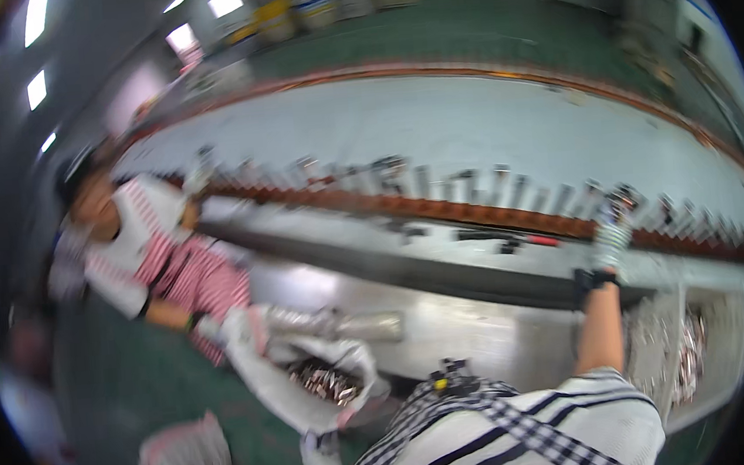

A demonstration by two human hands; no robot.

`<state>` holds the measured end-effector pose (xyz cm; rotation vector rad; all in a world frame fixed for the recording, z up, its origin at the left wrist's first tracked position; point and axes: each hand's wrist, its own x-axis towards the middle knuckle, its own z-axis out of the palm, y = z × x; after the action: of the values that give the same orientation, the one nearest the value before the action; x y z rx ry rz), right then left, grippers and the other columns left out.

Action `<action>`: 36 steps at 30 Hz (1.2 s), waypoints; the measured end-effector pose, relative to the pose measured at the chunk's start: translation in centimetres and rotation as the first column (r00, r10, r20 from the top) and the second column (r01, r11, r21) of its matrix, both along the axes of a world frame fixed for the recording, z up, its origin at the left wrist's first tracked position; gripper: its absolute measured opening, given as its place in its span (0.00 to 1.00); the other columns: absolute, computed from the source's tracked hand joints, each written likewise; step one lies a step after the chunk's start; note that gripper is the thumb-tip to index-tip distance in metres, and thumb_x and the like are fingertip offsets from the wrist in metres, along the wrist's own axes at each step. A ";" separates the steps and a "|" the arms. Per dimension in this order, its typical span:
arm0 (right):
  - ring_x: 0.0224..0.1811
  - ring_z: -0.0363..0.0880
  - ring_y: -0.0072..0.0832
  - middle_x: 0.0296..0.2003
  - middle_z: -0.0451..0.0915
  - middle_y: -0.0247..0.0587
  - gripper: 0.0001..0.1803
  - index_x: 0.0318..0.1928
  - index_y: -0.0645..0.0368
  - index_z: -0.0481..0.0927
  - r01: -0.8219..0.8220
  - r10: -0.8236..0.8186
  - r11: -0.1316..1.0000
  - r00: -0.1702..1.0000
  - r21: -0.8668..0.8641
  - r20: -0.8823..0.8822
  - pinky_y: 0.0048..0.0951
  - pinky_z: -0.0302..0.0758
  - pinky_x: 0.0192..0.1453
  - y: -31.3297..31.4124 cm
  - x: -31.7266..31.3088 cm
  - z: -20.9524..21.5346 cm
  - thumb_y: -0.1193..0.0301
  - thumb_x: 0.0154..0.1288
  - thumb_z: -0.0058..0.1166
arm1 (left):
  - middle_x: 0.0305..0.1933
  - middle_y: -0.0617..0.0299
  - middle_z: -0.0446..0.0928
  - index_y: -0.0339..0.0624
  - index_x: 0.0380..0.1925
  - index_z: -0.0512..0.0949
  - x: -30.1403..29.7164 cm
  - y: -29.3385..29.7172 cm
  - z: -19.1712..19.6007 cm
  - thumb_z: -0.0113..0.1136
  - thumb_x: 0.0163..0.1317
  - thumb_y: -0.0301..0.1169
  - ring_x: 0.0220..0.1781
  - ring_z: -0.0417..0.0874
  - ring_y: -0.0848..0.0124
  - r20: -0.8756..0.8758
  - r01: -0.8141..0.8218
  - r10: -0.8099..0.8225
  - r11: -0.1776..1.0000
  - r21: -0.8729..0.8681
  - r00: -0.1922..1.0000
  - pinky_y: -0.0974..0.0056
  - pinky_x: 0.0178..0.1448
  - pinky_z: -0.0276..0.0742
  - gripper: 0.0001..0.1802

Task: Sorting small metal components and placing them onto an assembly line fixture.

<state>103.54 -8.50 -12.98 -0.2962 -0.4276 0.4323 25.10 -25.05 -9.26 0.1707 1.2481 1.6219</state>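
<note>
At far right, gloved right hand [610, 236] raised to the rail of upright metal parts [439, 194], fingers closed on one small part [621, 200] to seat or lift it. Left hand [321, 457] low, grip unclear from blur, by open white sack [314, 381] of metal pieces, kept near. Co-worker [164, 258] left.

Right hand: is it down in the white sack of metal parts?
No: the gloved right hand is raised at the rack of upright metal pieces, away from the white sack.
</note>
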 end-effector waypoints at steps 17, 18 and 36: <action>0.41 0.78 0.24 0.44 0.78 0.36 0.18 0.52 0.59 0.75 -0.381 0.507 0.824 0.826 -0.418 0.246 0.27 0.78 0.47 7.4 -44.7 17.5 0.67 0.63 0.57 | 0.38 0.56 0.73 0.38 0.45 0.71 0.0 -0.4 -0.5 0.59 0.59 0.27 0.40 0.78 0.60 0.170 -0.174 0.161 0.983 0.066 0.972 0.54 0.45 0.79 0.15; 0.43 0.77 0.26 0.45 0.76 0.38 0.23 0.54 0.59 0.73 -0.868 0.877 0.447 0.473 -0.216 -0.088 0.27 0.77 0.49 7.0 -47.7 17.4 0.66 0.59 0.60 | 0.37 0.57 0.74 0.38 0.44 0.71 -0.1 -0.6 -0.1 0.60 0.58 0.27 0.39 0.78 0.61 0.172 -0.180 0.165 0.980 0.079 0.971 0.54 0.46 0.80 0.14; 0.54 0.74 0.32 0.51 0.76 0.47 0.24 0.59 0.65 0.71 -0.101 0.674 0.240 -0.698 -0.966 0.241 0.30 0.70 0.60 2.5 -54.4 2.1 0.74 0.62 0.57 | 0.44 0.57 0.77 0.33 0.49 0.73 2.0 -3.1 -0.3 0.58 0.62 0.26 0.46 0.80 0.66 0.191 -0.250 0.235 0.966 0.061 0.953 0.63 0.55 0.78 0.16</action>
<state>49.17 -6.01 -10.83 -0.8316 -2.4492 1.7435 27.11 -28.16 -9.51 -0.0817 1.0925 1.8588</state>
